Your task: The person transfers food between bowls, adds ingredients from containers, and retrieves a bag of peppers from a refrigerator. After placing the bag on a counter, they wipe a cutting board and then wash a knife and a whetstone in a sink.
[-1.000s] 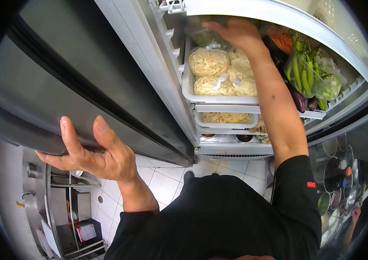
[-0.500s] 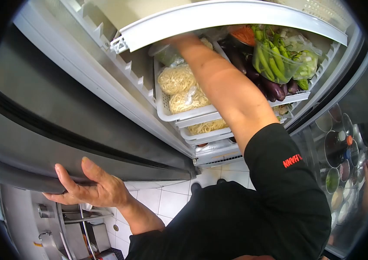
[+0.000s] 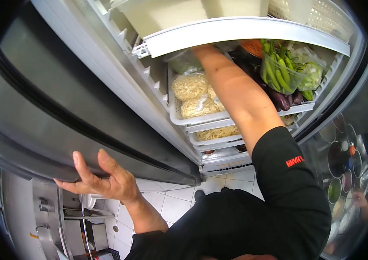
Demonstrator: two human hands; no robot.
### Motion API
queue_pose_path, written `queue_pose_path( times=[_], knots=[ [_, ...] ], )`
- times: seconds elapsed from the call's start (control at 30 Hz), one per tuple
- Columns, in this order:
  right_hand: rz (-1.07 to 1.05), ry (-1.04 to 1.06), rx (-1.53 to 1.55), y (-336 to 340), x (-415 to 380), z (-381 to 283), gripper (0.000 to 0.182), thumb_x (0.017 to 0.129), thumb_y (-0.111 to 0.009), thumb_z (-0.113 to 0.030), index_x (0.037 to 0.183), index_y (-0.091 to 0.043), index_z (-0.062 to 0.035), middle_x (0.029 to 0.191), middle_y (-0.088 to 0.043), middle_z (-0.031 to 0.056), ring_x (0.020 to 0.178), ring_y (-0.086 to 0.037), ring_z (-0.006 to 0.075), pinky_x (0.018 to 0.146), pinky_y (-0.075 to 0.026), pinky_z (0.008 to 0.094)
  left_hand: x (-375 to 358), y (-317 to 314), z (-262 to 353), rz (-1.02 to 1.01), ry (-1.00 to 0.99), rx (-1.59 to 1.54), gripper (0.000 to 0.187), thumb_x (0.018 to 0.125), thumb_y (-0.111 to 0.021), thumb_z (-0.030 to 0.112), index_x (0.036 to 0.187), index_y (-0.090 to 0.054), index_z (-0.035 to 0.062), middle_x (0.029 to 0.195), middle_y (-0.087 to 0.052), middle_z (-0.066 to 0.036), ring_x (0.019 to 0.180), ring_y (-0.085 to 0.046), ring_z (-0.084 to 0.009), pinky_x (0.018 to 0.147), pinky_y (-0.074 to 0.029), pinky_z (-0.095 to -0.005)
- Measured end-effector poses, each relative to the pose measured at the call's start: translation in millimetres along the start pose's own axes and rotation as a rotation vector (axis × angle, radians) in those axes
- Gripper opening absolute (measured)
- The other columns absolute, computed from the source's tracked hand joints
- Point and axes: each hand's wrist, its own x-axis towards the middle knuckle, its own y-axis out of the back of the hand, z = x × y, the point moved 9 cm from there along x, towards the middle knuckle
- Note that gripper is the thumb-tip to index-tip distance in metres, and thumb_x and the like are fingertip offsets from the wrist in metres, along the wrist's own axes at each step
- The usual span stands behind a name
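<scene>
My left hand (image 3: 106, 177) has its fingers spread, against the edge of the dark refrigerator door (image 3: 62, 134). My right forearm (image 3: 231, 82) reaches into the refrigerator beneath a white shelf front (image 3: 244, 32), which hides my right hand and whatever it may touch. Left of that arm, a white basket (image 3: 178, 118) contains bagged noodles (image 3: 190, 86) and, farther back, a bag of something green (image 3: 184, 61). To the arm's right are a bag of long green peppers (image 3: 281, 71), purple eggplants (image 3: 279, 99), a bag of pale green vegetables (image 3: 311, 71) and shredded carrot (image 3: 253, 47).
A lower tray (image 3: 218, 133) has more noodles. Above the shelf front are a pale bin (image 3: 175, 19) and a perforated basket (image 3: 331, 19). At right, a glass-like surface (image 3: 318, 143) shows several round containers. Sink-side metal racks (image 3: 73, 213) stand lower left on white tiled floor (image 3: 153, 199).
The view has shifted, so the shelf and baskets appear lower and farther right. My right arm stays inside the refrigerator; my left hand remains at the door edge.
</scene>
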Motion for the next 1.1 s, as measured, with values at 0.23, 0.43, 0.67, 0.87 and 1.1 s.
queue_pose_path(
  times=[0.23,0.43,0.67,0.87,1.1],
  knots=[
    [-0.043,0.016,-0.052,-9.9,1.9,8.5,0.067,0.081,-0.067,-0.054,0.133,-0.055,-0.0122,0.128,-0.060,0.0157,0.120,-0.055,0.0330,0.102,-0.042,0.0410,-2.1,2.0,-1.7,0.030,-0.004,-0.026,0.044,0.096,-0.060,0.007,0.137,-0.046,0.0100,0.140,-0.051,0.002,0.149,0.002,-0.0352,0.118,-0.008,-0.0516],
    [-0.248,0.096,-0.182,-4.8,-0.3,15.5,0.074,0.080,-0.068,-0.058,0.138,-0.052,-0.0140,0.133,-0.058,0.0148,0.125,-0.053,0.0327,0.105,-0.041,0.0408,3.1,0.1,-3.4,0.048,-0.025,-0.095,0.051,0.090,-0.063,0.002,0.136,-0.047,0.0138,0.154,-0.011,-0.018,0.146,-0.022,-0.0317,0.120,-0.023,-0.0408],
    [-0.378,0.087,0.035,-13.3,-49.4,36.0,0.060,0.084,-0.071,-0.047,0.131,-0.062,-0.0100,0.131,-0.061,0.0124,0.122,-0.055,0.0267,0.105,-0.040,0.0369,4.6,-4.2,-6.3,0.046,-0.045,-0.088,0.048,0.090,-0.064,0.006,0.134,-0.045,0.0173,0.149,-0.023,-0.011,0.147,-0.013,-0.0305,0.122,-0.015,-0.0451],
    [0.189,-0.111,0.042,80.9,-36.7,125.6,0.061,0.084,-0.070,-0.047,0.132,-0.060,-0.0102,0.132,-0.060,0.0128,0.122,-0.055,0.0271,0.105,-0.040,0.0371,3.8,-5.4,-8.4,0.053,-0.045,-0.086,0.047,0.091,-0.063,0.006,0.133,-0.045,0.0169,0.147,-0.027,-0.010,0.146,-0.016,-0.0281,0.121,-0.012,-0.0464],
    [0.389,-0.068,0.038,79.0,-15.7,134.8,0.062,0.085,-0.070,-0.046,0.134,-0.057,-0.0104,0.133,-0.059,0.0133,0.123,-0.055,0.0275,0.105,-0.040,0.0374,2.5,-5.0,-12.4,0.056,-0.041,-0.067,0.046,0.092,-0.063,0.007,0.133,-0.044,0.0165,0.144,-0.033,-0.008,0.144,-0.020,-0.0253,0.121,-0.008,-0.0480]
  ],
)
